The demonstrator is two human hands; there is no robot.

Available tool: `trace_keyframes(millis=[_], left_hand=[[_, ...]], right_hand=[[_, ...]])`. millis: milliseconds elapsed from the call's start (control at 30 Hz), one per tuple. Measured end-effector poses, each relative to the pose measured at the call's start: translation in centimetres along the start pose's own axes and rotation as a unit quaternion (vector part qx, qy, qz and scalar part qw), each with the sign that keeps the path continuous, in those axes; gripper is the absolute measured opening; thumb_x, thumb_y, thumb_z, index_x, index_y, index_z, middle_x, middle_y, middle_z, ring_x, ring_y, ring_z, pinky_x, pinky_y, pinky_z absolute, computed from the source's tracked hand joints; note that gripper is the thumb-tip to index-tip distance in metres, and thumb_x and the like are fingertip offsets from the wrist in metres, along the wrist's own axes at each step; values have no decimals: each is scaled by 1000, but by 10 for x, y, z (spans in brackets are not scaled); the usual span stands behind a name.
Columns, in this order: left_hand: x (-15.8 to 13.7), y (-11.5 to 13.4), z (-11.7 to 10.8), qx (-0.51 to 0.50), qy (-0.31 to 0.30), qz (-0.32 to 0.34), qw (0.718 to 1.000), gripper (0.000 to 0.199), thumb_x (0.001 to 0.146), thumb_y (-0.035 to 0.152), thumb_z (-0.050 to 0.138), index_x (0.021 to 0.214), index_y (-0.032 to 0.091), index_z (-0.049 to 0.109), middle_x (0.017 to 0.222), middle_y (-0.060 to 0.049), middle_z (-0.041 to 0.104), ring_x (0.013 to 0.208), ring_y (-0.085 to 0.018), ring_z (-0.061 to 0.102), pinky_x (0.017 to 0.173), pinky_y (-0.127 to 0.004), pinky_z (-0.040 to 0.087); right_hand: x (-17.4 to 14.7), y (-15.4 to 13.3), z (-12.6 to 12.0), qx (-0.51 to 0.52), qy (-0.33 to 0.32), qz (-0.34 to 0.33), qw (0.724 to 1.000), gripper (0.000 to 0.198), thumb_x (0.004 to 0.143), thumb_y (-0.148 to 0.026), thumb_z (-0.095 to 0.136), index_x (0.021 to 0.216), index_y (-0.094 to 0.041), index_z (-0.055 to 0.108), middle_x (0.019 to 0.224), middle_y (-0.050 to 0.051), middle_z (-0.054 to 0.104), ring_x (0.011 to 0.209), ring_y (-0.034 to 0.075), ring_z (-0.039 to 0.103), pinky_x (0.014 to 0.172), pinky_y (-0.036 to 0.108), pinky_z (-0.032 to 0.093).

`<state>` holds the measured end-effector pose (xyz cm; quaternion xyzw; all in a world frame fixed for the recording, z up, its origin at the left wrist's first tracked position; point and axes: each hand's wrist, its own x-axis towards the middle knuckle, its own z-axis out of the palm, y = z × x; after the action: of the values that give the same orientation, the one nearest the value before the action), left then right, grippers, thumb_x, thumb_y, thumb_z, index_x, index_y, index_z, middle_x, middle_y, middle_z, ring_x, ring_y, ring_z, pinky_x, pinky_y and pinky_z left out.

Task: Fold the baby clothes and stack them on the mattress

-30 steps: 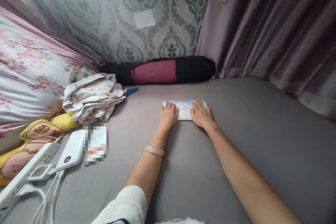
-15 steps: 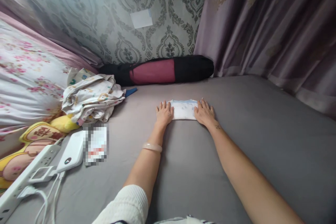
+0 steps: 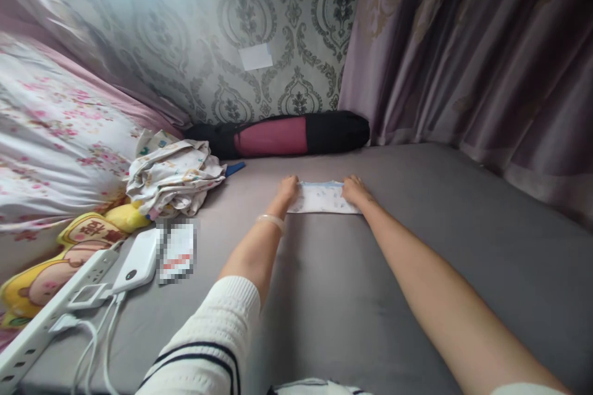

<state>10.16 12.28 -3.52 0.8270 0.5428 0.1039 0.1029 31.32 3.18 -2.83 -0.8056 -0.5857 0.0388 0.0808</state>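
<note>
A folded white cloth with a faint small print and a light-blue upper edge lies flat on the grey bed sheet. At its far left corner is my left hand, fingers curled in and pinching the edge. My right hand grips the far right corner the same way. Both hands rest low over the sheet, and their fingertips are partly hidden from me. The cloth's middle shows between them.
A black and pink long bag lies along the wall. To the left are a crumpled patterned cloth, a white power bank with cables, a power strip and a yellow plush pillow. Curtains hang at right.
My hands lay flat with fingers spread on the cloth's ends; now the fingers have curled closed on its far corners. The view has tilted up slightly.
</note>
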Motion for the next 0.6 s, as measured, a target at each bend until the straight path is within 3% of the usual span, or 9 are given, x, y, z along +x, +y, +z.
trace_keyframes(millis=[233, 367, 467, 600], left_hand=[[-6, 10, -15, 26, -8, -11, 1000, 31, 77, 11, 54, 105, 18, 68, 119, -16, 61, 116, -31, 53, 92, -41, 43], [-17, 9, -45, 31, -6, 6, 999, 32, 83, 16, 49, 109, 25, 67, 122, -10, 62, 120, -30, 50, 96, -43, 39], [-27, 7, -74, 22, -3, 24, 999, 29, 87, 21, 47, 107, 27, 66, 109, -4, 69, 111, -25, 55, 97, -42, 36], [-41, 4, -99, -2, 65, 53, 997, 30, 86, 21, 49, 110, 24, 66, 103, -4, 71, 104, -23, 58, 96, -40, 33]], right_hand=[[-2, 1, -11, 29, 15, 2, 999, 36, 86, -16, 51, 118, -15, 66, 125, 19, 56, 119, 30, 51, 94, 38, 44], [-4, 9, -29, 58, 29, -32, 997, 35, 85, -14, 49, 115, -16, 66, 120, 14, 62, 112, 24, 56, 91, 30, 44], [-6, 15, -45, 82, 43, -51, 994, 32, 84, -18, 53, 113, -18, 66, 110, 11, 68, 100, 22, 61, 82, 27, 46], [-13, 16, -62, 122, 102, -76, 984, 36, 81, -24, 58, 115, -17, 65, 103, 12, 70, 88, 23, 63, 74, 28, 46]])
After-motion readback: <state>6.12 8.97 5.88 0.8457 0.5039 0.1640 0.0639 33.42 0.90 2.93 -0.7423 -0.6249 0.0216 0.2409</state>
